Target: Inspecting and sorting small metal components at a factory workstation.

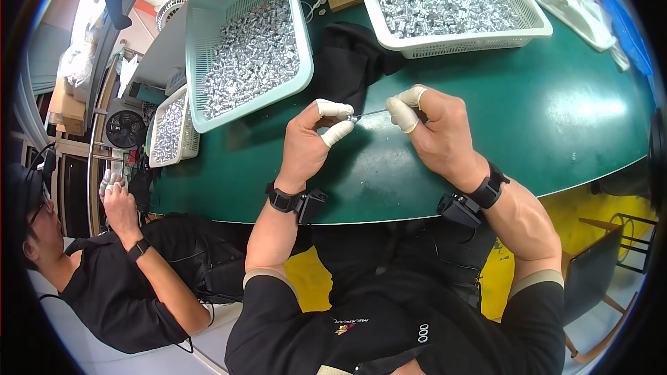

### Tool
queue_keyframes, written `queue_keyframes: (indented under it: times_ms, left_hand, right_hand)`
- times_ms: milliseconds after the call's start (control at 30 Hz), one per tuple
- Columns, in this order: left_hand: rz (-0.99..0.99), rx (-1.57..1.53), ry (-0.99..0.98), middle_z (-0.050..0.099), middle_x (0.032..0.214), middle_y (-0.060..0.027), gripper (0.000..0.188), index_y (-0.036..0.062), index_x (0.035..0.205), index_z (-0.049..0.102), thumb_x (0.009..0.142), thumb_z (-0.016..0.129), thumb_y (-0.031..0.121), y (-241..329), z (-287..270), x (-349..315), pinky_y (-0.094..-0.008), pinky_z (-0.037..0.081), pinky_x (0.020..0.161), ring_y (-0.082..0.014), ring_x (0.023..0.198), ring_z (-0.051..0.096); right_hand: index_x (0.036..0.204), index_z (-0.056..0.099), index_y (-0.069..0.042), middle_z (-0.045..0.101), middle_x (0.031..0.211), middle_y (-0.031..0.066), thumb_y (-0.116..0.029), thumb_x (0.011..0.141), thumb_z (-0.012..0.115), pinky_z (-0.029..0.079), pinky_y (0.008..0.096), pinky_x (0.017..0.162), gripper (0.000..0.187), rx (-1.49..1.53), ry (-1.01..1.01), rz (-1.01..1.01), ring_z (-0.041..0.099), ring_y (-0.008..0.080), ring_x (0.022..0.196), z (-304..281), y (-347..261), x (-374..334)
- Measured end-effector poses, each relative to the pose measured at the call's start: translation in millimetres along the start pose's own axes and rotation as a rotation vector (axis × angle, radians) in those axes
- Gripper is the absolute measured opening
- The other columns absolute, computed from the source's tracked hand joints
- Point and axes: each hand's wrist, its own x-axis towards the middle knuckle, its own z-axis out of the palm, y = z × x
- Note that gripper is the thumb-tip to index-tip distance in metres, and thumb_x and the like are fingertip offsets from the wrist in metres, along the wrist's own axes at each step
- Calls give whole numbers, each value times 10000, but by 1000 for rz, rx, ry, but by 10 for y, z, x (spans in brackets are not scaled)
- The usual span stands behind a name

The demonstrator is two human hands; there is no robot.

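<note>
Over the green table, my left hand point(310, 132) pinches a small silver metal part point(353, 118) between thumb and forefinger, both in white finger cots. My right hand point(434, 125), with the same white cots on its fingertips, grips a thin dark metal rod point(373, 112). The rod's far end reaches the silver part, and whether it goes inside cannot be made out. Both hands are raised in front of my chest, a short way apart. Each wrist wears a black strap with a small dark box.
A pale green basket point(306, 62) and a white basket point(445, 45), both full of silver parts, stand at the back. Black cloth point(351, 59) lies between them. A smaller white basket point(186, 142) is at left, near a seated co-worker point(118, 278). White cloth point(573, 10) lies far right.
</note>
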Motion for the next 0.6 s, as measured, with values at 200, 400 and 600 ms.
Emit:
queue_keyframes:
  times_ms: [200, 400, 600]
  left_hand:
    - [80, 206, -50, 675, 959, -38, 178, 8, 997, 707, 830, 747, -38, 151, 81, -3, -260, 516, 834, -131, 882, 651]
    - [135, 273, -63, 679, 955, -43, 178, 4, 1000, 707, 831, 742, -42, 154, 40, -27, -258, 516, 831, -133, 890, 655]
    - [49, 336, 96, 682, 965, -57, 157, -5, 1000, 699, 849, 728, -37, 169, -180, -57, -275, 526, 828, -141, 896, 664]
  right_hand:
    - [863, 684, 4, 646, 738, 132, -86, 913, 706, 442, 326, 537, 106, -49, -78, -48, 579, 233, 581, 39, 10, -37]
    - [877, 687, 13, 639, 716, 131, -111, 931, 697, 448, 321, 543, 135, -12, -72, 9, 589, 206, 591, 76, 19, -58]
    - [886, 689, 25, 659, 690, 59, -148, 965, 680, 459, 254, 558, 191, 233, 46, 252, 589, 94, 611, -67, 25, 29]
